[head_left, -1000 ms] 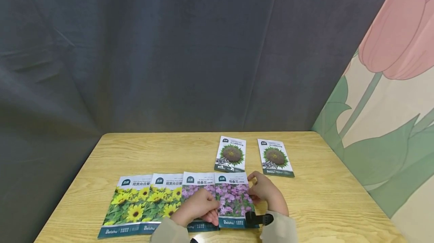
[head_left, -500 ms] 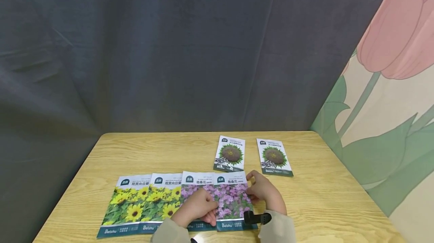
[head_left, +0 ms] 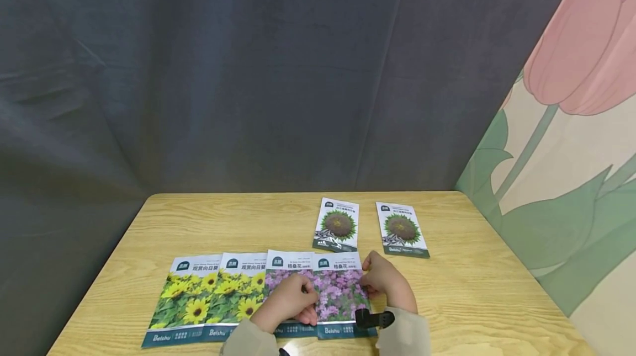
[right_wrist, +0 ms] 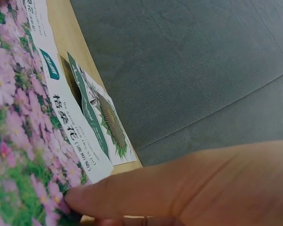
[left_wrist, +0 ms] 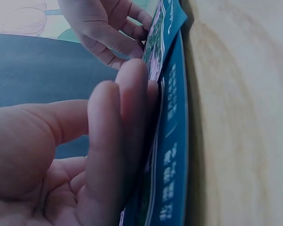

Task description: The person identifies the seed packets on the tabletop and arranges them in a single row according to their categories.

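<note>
Two seed packets with pink-purple flowers lie side by side near the front of the table. My left hand [head_left: 294, 302] rests on the left pink-flower packet [head_left: 278, 279], its fingers [left_wrist: 104, 141] fairly straight against the packet's lower part. With thumb and fingers, my right hand [head_left: 388, 280] pinches the right edge of the other pink-flower packet [head_left: 339, 292]. In the left wrist view, that packet's lower corner stands slightly raised over its neighbour's dark green strip. The right hand's thumb [right_wrist: 92, 195] lies on the printed front; its other fingers are mostly hidden.
Two yellow-flower packets [head_left: 186, 298] continue the row to the left, edges overlapping. Farther back lie two packets with brown sunflower heads, one behind the row [head_left: 339, 225] and one to its right [head_left: 403, 229]. A dark curtain [head_left: 278, 80] hangs behind the wooden table [head_left: 477, 301].
The right pink-flower packet's lower edge has shifted slightly toward me, and the packet now lines up more closely with the one on its left. Both hands have stayed nearly in place.
</note>
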`<state>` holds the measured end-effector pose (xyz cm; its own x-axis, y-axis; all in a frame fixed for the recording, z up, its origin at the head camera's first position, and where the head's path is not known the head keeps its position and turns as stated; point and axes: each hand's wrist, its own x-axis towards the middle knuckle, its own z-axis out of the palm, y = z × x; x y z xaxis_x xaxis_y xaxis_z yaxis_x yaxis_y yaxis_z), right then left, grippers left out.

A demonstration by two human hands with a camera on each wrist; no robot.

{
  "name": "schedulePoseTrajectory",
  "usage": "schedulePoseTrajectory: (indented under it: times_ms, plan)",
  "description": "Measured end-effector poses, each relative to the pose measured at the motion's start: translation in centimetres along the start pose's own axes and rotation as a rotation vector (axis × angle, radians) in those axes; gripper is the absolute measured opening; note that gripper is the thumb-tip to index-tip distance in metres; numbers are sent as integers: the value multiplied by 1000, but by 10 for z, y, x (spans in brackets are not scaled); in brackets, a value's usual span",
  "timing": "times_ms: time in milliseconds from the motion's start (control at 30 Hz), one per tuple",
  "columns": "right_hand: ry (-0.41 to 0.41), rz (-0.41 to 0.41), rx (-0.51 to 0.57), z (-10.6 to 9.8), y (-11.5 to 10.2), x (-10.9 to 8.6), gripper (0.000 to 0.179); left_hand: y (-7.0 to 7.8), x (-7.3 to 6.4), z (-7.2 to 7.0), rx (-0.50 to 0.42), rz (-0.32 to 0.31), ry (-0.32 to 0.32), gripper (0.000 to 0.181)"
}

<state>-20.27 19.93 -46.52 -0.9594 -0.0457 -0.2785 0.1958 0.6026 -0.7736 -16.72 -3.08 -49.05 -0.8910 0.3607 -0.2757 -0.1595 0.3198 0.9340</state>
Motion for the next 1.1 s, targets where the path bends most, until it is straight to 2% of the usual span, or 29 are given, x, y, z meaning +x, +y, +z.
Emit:
schedulePoseTrajectory:
  times_ms: [333, 600, 833, 1000, 1100]
  plan:
    - [-5, -1, 35, -2, -1, -4, 23, 3, -2, 0, -1, -7, 12, 13]
    - [10, 10, 18, -6, -1, -4, 17, 2, 2, 0, -4, 14, 31, 14]
    - [68, -6, 18, -12, 5, 0, 19, 2, 4, -1, -26, 91, 75, 9]
    - [89, -18, 41, -14, 7, 5, 27, 7, 7, -3, -44, 152, 112, 8]
    - [111, -41, 20, -14, 8, 7, 34, 9, 9, -4, -35, 181, 147, 12]
